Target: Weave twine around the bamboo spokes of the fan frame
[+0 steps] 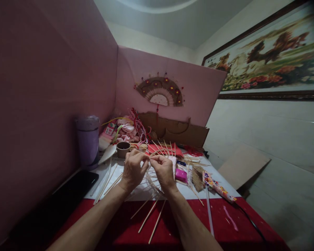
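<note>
tablecloth (120, 233): deep red
sticks (148, 216): pale tan
tumbler (88, 139): lilac
block (181, 175): bright magenta
wrapped handle (218, 188): white, multicoloured floral dots
wall fan (160, 91): brown, red-yellow flowers
partition (199, 87): pink

We can read no text, brand or number anywhere; the small pink-and-white packet (109, 131) at nine o'clock in the view carries a printed label, but its marks are too small and blurred for us to read
</note>
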`<state>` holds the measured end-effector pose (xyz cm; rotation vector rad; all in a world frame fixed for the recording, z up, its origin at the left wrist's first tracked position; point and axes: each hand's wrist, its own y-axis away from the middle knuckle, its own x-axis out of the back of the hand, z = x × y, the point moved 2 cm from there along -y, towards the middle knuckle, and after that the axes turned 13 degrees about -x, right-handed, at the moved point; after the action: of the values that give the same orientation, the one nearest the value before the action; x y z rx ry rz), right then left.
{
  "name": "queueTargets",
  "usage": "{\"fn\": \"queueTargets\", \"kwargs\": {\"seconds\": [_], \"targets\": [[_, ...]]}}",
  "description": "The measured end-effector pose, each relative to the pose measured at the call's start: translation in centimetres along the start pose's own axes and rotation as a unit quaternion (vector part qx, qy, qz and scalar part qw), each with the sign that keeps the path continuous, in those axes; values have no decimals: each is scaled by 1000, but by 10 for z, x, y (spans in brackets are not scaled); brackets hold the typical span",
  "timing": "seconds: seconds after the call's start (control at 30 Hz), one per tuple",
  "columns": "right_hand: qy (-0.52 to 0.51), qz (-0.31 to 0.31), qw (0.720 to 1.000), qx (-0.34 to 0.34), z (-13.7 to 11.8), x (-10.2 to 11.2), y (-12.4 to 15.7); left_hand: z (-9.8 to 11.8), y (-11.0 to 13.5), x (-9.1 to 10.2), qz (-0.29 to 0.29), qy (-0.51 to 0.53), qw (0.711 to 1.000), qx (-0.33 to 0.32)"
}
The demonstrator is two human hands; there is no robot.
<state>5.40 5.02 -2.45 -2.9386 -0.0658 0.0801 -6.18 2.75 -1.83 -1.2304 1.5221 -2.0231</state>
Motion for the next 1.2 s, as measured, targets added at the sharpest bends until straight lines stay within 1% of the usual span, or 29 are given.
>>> {"fn": "queueTargets", "kwargs": {"seconds": [0.1, 0.2, 0.27, 0.37, 0.43, 0.53, 0.63, 0.7, 0.77, 0.83, 1.0, 1.1, 1.2], "targets": [[0, 7, 1000, 10, 2, -1, -1, 1, 1, -6, 17, 24, 998, 46], [-4, 11, 1000, 18, 1, -2, 1, -1, 2, -9, 24, 32, 996, 78], [-9, 12, 1000, 21, -2, -2, 4, -9, 3, -9, 31, 27, 994, 103], [-16, 27, 999, 20, -6, -1, 9, -25, 5, -4, 56, 1, 988, 146], [-18, 39, 999, 16, -7, 0, 9, -31, 5, -1, 59, -15, 986, 155], [-17, 40, 999, 0, -4, 1, 6, -24, 2, -1, 32, -30, 990, 136], [-17, 32, 999, -15, -1, 1, 3, -8, 0, -4, -27, -55, 995, 82], [-18, 26, 999, -20, 0, 1, 2, -2, -1, -4, -58, -62, 995, 50], [-17, 22, 999, -18, 1, 1, 2, 0, 0, -3, -61, -55, 996, 34], [-13, 18, 1000, -12, 2, 1, 2, 0, 0, -1, -50, -44, 998, 20], [17, 29, 999, 9, 2, 2, 2, 2, 0, 1, -47, -29, 998, -22], [44, 32, 998, 23, 2, 3, 2, 2, -1, 1, -56, -14, 998, -35], [72, 25, 996, 41, 4, 3, 2, 1, -1, 2, -57, -4, 998, -30]]}}
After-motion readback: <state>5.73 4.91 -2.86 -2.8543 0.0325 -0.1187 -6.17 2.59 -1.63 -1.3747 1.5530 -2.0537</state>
